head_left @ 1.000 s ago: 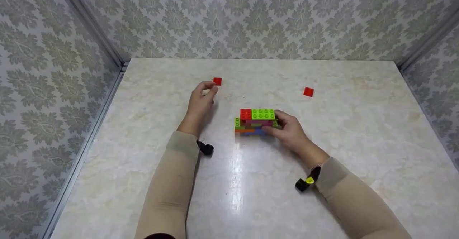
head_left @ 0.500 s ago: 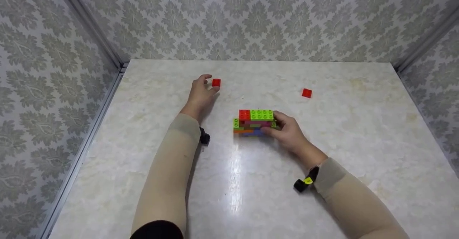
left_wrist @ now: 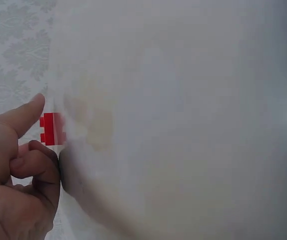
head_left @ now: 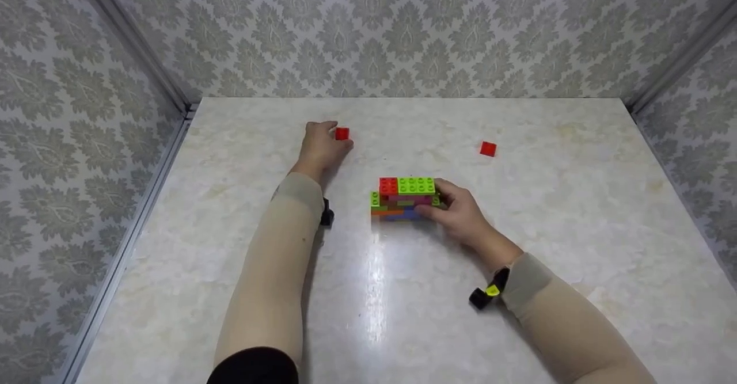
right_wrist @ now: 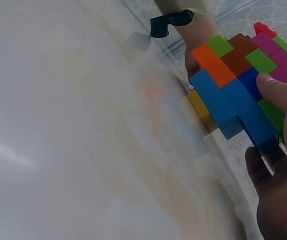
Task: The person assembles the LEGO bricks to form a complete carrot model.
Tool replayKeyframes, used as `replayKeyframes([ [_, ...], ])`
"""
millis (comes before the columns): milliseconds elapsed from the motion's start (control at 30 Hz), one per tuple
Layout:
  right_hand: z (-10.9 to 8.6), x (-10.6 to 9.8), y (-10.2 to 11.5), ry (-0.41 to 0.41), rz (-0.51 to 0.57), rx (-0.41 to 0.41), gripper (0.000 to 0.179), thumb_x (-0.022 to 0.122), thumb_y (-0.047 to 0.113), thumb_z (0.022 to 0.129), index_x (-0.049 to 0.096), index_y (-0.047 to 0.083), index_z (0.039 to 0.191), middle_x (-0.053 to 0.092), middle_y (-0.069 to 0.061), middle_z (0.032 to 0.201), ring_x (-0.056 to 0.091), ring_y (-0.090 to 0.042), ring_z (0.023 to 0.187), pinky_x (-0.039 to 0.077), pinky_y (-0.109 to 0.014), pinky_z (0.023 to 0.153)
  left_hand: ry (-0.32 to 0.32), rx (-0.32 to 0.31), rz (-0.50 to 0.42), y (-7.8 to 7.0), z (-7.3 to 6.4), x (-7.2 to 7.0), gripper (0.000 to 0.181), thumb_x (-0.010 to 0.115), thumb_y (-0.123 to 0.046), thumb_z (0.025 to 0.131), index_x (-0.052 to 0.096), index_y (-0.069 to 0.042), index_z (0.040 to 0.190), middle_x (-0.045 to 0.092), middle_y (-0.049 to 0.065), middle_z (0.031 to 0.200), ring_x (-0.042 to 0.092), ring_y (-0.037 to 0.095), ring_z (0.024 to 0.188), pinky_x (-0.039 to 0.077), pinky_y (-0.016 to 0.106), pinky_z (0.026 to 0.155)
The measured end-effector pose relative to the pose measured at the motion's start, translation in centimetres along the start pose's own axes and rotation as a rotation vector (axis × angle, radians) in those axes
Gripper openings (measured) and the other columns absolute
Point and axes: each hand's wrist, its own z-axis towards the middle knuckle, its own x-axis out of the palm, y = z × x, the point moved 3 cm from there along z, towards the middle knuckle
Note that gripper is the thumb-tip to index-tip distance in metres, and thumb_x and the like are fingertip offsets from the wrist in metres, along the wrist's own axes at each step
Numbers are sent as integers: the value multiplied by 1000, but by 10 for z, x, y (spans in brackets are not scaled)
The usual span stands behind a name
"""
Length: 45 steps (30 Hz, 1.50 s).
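Note:
My left hand (head_left: 323, 146) reaches to a small red toy brick (head_left: 342, 133) at the back left of the table. In the left wrist view the red brick (left_wrist: 53, 129) stands studs sideways between thumb and fingers, with a slight gap at the thumb; some fingers are bent. My right hand (head_left: 458, 210) grips the right end of a built block of multicoloured toy bricks (head_left: 406, 200), red and lime green on top. In the right wrist view the thumb (right_wrist: 278, 91) presses a dark blue brick, and orange, brown, pink and blue bricks show in rows.
Another small red brick (head_left: 488, 149) lies at the back right of the marbled table (head_left: 576, 200). Patterned wall panels (head_left: 374, 33) border the table at the back and both sides. Each wrist wears a black camera.
My left hand has reached slightly farther forward and its fingers have come round the red brick. The right hand keeps its grip on the block in the same place.

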Motion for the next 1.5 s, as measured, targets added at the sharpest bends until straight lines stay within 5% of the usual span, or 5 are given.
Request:
replayKeyframes([
  [433, 1, 0, 0, 0, -4, -3, 46, 86, 18, 103, 73, 13, 147, 78, -7, 142, 72, -16, 131, 57, -22, 110, -97, -10, 88, -11, -3, 4, 45, 74, -31, 111, 66, -3, 145, 56, 15, 151, 63, 28, 135, 55, 43, 122],
  [833, 2, 1, -3, -10, -50, 10, 48, 87, 21, 102, 74, 15, 147, 79, -6, 141, 72, -18, 129, 56, -23, 108, -122, 71, -18, -6, -11, 3, 35, 86, -28, 102, 74, -3, 124, 77, 14, 127, 72, 30, 119, 61, 47, 106],
  [1033, 1, 0, -2, -7, -37, 11, 48, 87, 23, 102, 73, 17, 148, 78, -3, 142, 71, -19, 132, 55, -23, 109, -82, 120, -92, -3, -21, -1, 44, 83, -26, 104, 71, -6, 140, 72, 14, 134, 68, 28, 122, 60, 44, 109],
  [1233, 1, 0, -2, -6, -49, 6, 47, 87, 21, 102, 74, 15, 147, 78, -5, 142, 71, -18, 131, 55, -24, 110, -36, 186, -182, 4, -36, -5, 33, 79, -27, 103, 78, -9, 131, 73, 14, 124, 65, 26, 107, 57, 39, 92],
  [1500, 2, 0, -3, -11, -39, 9, 46, 87, 21, 102, 74, 17, 146, 79, -3, 142, 71, -18, 132, 55, -23, 110, 5, 241, -218, 6, -58, -10, 29, 80, -29, 104, 77, -11, 127, 72, 11, 130, 64, 25, 107, 56, 38, 91],
])
